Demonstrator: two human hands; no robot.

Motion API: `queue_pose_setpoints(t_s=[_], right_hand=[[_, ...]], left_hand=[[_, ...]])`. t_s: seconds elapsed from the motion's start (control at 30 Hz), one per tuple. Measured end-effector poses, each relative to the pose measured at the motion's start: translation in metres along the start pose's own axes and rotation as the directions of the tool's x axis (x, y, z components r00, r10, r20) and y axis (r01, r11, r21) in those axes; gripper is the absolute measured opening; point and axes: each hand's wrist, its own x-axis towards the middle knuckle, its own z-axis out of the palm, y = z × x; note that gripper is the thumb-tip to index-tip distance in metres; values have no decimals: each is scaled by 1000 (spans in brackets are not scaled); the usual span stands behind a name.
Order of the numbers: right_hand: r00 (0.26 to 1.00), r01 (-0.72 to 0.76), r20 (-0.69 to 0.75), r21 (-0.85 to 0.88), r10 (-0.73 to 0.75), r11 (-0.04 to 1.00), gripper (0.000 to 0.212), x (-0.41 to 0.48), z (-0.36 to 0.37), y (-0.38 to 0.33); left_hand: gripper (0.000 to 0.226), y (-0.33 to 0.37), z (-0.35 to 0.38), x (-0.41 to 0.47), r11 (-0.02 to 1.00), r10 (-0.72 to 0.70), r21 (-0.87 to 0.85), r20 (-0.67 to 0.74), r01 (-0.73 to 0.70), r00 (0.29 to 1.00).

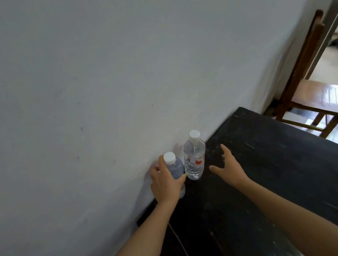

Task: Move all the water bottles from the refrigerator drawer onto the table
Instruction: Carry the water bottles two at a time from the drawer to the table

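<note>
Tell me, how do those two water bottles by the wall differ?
The left bottle is being held around its body; the right bottle stands free on the table. The right bottle shows a red-and-white label; the left bottle shows none. Both are clear plastic with white caps.

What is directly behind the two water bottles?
A plain white wall stands behind them. The left hand covers the lower part of the left bottle, so its base and the wall's foot there cannot be seen.
</note>
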Motion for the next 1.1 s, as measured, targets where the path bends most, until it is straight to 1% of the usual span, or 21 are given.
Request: queue_pose_setpoints(t_s=[0.1, 0.2, 0.27, 0.37, 0.4, 0.47, 0.6, 0.73, 0.83, 0.97, 1.03, 1.1], right_hand=[[999, -31, -28, 14, 31, 999, 84, -15, -19, 4], [998, -20, -56, 23, 22, 1000, 81, -31, -36, 7], [998, -14, -68, 33, 16, 999, 79, -42, -44, 9], [997, -13, -78, 25, 15, 1000, 77, -59, -51, 13], [996, -20, -83, 15, 21, 1000, 76, -67, -52, 16], [996, -35, -85, -27, 32, 999, 74, -79, -53, 23], [995, -60, -92, -195, 43, 979, 70, -113, -56, 34], [988, -58, -154, -350, 4, 935, 65, -150, -58, 33], [970, -110, -244, -456, -5, 883, 64, -183, -54, 25], [935, -210, -353, -532, 10, 821, 62, -240, -36, 19], [904, -285, -426, -554, 28, 782, 63, -277, -24, 15], [876, -337, -480, -543, 45, 770, 64, -311, -16, 14]], left_hand=[[90, -1, -9, 1, 999, -3, -52, 67, 7, 998], [93, -4, -20, -4, 997, 35, -65, 81, -29, 996], [86, -9, -29, -9, 996, 67, -56, 68, -63, 995], [60, -20, -46, -22, 987, 141, -78, 56, -137, 988], [57, -24, -51, -31, 982, 170, -97, 59, -164, 984], [59, -28, -62, -48, 970, 229, -99, 80, -221, 970], [52, -41, -76, -69, 918, 396, -38, 89, -394, 914], [50, -48, -83, -72, 877, 479, -43, 144, -478, 866], [51, -48, -87, -73, 842, 539, -85, 174, -533, 824], [49, -51, -97, -80, 762, 647, -176, 194, -623, 737], [47, -53, -100, -88, 700, 714, -236, 202, -674, 670], [44, -49, -97, -95, 665, 746, -278, 214, -693, 630]])
